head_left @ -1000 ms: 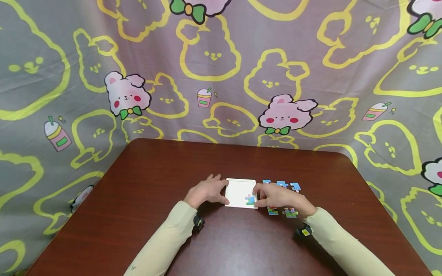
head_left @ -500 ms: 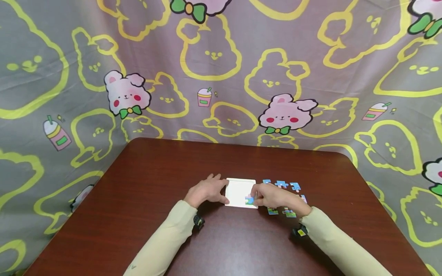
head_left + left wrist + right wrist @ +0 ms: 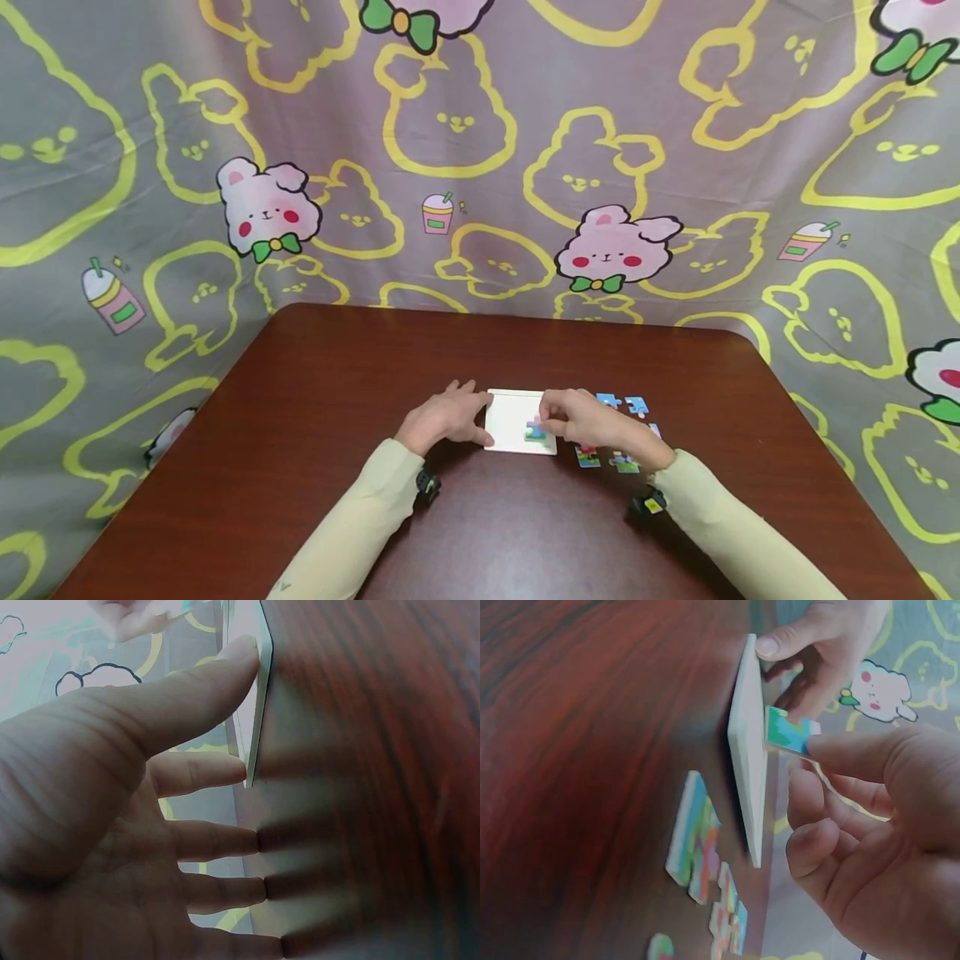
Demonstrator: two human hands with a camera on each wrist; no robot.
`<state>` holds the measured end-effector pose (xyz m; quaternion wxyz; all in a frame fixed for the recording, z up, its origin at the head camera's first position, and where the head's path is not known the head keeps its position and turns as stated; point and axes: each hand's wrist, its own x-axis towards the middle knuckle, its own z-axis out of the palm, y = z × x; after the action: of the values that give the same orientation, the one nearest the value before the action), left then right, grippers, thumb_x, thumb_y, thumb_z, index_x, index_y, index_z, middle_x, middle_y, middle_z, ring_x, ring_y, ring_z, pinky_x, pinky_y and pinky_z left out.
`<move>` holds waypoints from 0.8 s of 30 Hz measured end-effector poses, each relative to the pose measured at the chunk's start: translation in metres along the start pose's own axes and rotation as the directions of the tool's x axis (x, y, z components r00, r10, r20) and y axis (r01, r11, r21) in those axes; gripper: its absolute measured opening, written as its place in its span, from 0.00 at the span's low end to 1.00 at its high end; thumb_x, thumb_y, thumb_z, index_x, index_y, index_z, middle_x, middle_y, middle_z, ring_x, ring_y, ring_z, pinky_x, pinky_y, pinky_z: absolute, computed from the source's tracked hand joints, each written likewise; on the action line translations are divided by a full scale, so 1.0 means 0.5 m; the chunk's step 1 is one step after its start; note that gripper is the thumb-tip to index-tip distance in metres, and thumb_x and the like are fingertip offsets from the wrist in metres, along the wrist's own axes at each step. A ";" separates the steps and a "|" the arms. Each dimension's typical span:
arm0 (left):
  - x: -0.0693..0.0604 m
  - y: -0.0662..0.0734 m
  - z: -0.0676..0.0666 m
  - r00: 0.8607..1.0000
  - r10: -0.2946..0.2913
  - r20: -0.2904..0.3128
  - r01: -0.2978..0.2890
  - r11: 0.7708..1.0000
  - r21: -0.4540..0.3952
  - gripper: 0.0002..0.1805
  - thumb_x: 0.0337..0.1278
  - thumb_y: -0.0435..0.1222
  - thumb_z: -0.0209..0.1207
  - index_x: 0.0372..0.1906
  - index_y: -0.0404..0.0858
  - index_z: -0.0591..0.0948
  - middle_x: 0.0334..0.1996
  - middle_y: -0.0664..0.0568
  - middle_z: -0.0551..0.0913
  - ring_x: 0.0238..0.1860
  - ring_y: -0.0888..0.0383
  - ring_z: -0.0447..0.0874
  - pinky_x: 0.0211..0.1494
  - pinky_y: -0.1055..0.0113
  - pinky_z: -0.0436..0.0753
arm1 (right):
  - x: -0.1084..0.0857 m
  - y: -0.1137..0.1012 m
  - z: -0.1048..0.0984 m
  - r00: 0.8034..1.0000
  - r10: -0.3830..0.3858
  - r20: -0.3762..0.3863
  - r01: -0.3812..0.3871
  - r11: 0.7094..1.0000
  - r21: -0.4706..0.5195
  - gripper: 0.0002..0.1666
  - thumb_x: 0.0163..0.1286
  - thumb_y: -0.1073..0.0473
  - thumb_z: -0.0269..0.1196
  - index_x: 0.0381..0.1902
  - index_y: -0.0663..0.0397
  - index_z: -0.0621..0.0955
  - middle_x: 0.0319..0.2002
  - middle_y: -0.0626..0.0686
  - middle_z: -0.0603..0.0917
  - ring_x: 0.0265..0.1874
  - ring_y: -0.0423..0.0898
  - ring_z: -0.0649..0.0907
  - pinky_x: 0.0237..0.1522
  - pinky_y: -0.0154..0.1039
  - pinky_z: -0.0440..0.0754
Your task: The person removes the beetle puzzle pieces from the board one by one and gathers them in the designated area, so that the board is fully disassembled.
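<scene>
Between thumb and fingertips my right hand (image 3: 588, 418) pinches a blue-and-green jigsaw puzzle piece (image 3: 786, 731). In the right wrist view the piece is tilted, just over the white puzzle tray (image 3: 748, 750). My left hand (image 3: 444, 418) is at the tray's left side, fingers nearly straight. The left wrist view shows its thumb (image 3: 202, 686) touching the tray's rim and the index fingertip at a corner, with the other fingertips on the tabletop. No other piece shows in the visible part of the tray (image 3: 510, 412).
Several loose puzzle pieces (image 3: 636, 406) lie on the dark wooden table (image 3: 480, 533) right of the tray, some partly hidden by the right hand. A patterned cloth (image 3: 480, 192) hangs behind the table and along its sides.
My right hand has taken hold of the puzzle piece that lay in the tray's lower right and lifted it slightly. The left hand stays at the tray. The head view shifted slightly.
</scene>
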<state>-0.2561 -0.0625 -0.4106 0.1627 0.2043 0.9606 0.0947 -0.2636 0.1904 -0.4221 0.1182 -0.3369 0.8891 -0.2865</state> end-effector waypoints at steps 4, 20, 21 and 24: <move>-0.002 -0.002 0.001 1.000 -0.002 -0.005 0.002 1.000 -0.008 0.40 0.56 0.54 0.66 0.72 0.46 0.68 0.75 0.39 0.59 0.76 0.35 0.52 0.72 0.41 0.64 | -0.007 -0.002 -0.012 1.000 0.008 -0.025 -0.006 0.998 0.058 0.07 0.70 0.57 0.63 0.32 0.48 0.76 0.24 0.52 0.85 0.18 0.41 0.80 0.20 0.32 0.75; -0.001 -0.002 0.002 1.000 0.001 0.000 -0.001 1.000 -0.009 0.40 0.56 0.54 0.65 0.72 0.46 0.67 0.76 0.39 0.58 0.77 0.36 0.51 0.72 0.41 0.65 | -0.068 0.031 -0.070 0.996 0.068 0.053 -0.072 0.995 0.075 0.05 0.71 0.59 0.61 0.34 0.46 0.76 0.29 0.54 0.84 0.24 0.51 0.84 0.18 0.36 0.77; -0.001 -0.002 0.002 1.000 0.001 0.001 -0.001 1.000 -0.008 0.40 0.56 0.54 0.65 0.72 0.46 0.67 0.76 0.39 0.58 0.77 0.36 0.51 0.72 0.41 0.65 | -0.073 0.036 -0.073 0.996 0.069 0.056 -0.073 0.995 0.072 0.05 0.71 0.59 0.62 0.34 0.46 0.76 0.29 0.54 0.84 0.23 0.51 0.84 0.19 0.36 0.78; 0.000 -0.002 0.002 1.000 0.000 0.000 0.000 1.000 -0.009 0.40 0.56 0.54 0.65 0.72 0.46 0.67 0.76 0.39 0.58 0.77 0.35 0.51 0.72 0.41 0.64 | -0.087 0.049 -0.082 0.996 0.076 0.055 -0.080 0.994 0.077 0.06 0.70 0.58 0.63 0.34 0.46 0.76 0.28 0.54 0.83 0.22 0.53 0.84 0.20 0.35 0.78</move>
<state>-0.2561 -0.0633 -0.4120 0.1635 0.2038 0.9602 0.0991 -0.2607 0.2519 -0.4025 0.1655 -0.3042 0.8862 -0.3077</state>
